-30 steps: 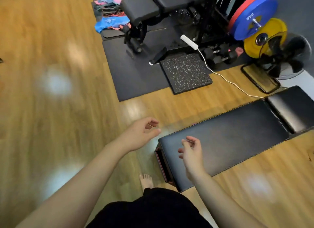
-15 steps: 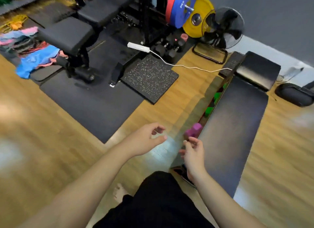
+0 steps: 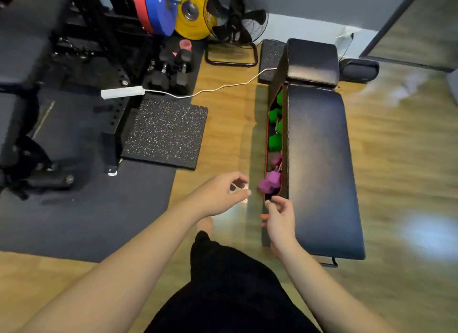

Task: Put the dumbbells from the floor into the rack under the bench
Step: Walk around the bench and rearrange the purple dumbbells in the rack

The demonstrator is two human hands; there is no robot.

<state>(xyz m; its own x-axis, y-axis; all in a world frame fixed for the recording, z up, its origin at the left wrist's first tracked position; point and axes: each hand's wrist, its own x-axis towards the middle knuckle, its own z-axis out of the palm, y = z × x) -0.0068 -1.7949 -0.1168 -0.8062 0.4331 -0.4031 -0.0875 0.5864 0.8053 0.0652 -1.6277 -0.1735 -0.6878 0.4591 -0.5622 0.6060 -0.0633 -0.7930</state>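
Just ahead of the empty, loosely curled right hand (image 3: 278, 217), purple dumbbells (image 3: 269, 181) are seen racked under the bench (image 3: 319, 164); the left hand (image 3: 218, 195), equally empty, is held slightly farther.

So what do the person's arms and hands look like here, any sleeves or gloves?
Both forearms are bare, with no sleeves in view. The left hand and right hand have no gloves, and no rings, watch or bands are visible. Below them is dark black clothing.
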